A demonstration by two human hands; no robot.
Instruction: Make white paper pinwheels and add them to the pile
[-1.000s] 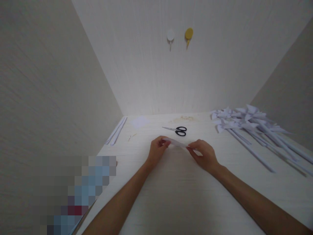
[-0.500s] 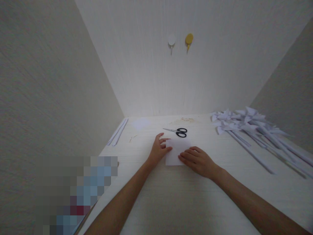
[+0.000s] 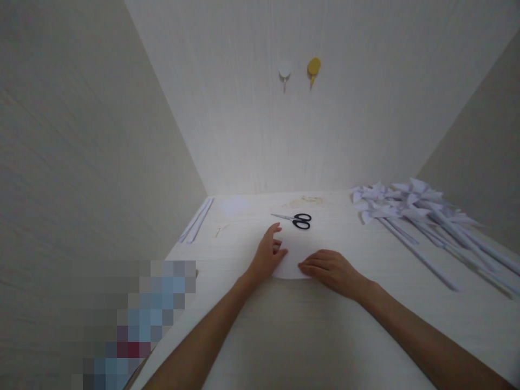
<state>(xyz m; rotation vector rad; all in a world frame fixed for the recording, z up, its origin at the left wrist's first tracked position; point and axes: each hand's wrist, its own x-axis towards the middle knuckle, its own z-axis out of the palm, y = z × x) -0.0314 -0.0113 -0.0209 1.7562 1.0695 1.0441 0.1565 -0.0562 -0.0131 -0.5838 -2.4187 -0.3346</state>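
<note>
A small sheet of white paper [image 3: 291, 266] lies between my two hands on the white table, its near edge slightly bowed. My left hand [image 3: 266, 253] grips its left side, with the thumb over the paper and the fingers curled at the edge. On the right side, my right hand [image 3: 335, 272] pinches the paper with its fingers pressed together. Just beyond the paper rests a pair of scissors [image 3: 298, 220] with black handles, blades pointing left.
Several white paper pinwheels [image 3: 410, 208] on rolled paper sticks are heaped at the right. Paper strips [image 3: 197, 219] lie at the left edge, near a flat paper square [image 3: 234, 205]. Small brown bits [image 3: 311, 200] lie by the back wall, which carries a yellow hook [image 3: 313, 67] and a white hook [image 3: 285, 70].
My left hand has shifted slightly right over the paper and covers more of its left side. The near edge of the paper, straight before, now curves. The scissors stay put.
</note>
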